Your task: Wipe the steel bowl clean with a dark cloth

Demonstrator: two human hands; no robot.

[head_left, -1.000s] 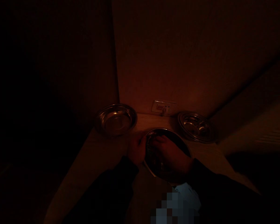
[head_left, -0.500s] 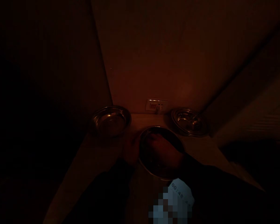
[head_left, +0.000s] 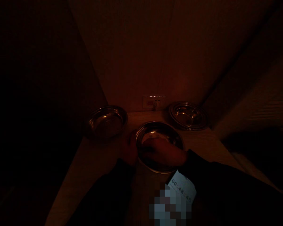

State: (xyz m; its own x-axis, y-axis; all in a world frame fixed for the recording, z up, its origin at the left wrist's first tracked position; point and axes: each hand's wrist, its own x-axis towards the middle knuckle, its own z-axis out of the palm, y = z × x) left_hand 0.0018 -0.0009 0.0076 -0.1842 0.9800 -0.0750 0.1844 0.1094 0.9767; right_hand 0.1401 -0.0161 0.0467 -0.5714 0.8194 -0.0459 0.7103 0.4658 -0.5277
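The scene is very dark. A round steel plate (head_left: 155, 131) is tilted up off the table in front of me. My left hand (head_left: 129, 149) grips its left rim with the fingers curled round the edge. My right hand (head_left: 163, 152) lies inside the plate, fingers bent against its surface; whether it holds anything is hidden in the gloom. Both arms are in dark sleeves.
Another steel plate (head_left: 106, 122) sits at the back left of the pale table (head_left: 94, 160), and a stack of steel plates (head_left: 188, 115) at the back right. A wall socket (head_left: 153, 102) sits low on the wall behind. A white timer display (head_left: 181, 188) shows at the bottom.
My right hand has slid from the plate's far side towards its near side. The view has shifted a little, and everything sits slightly more to the left.
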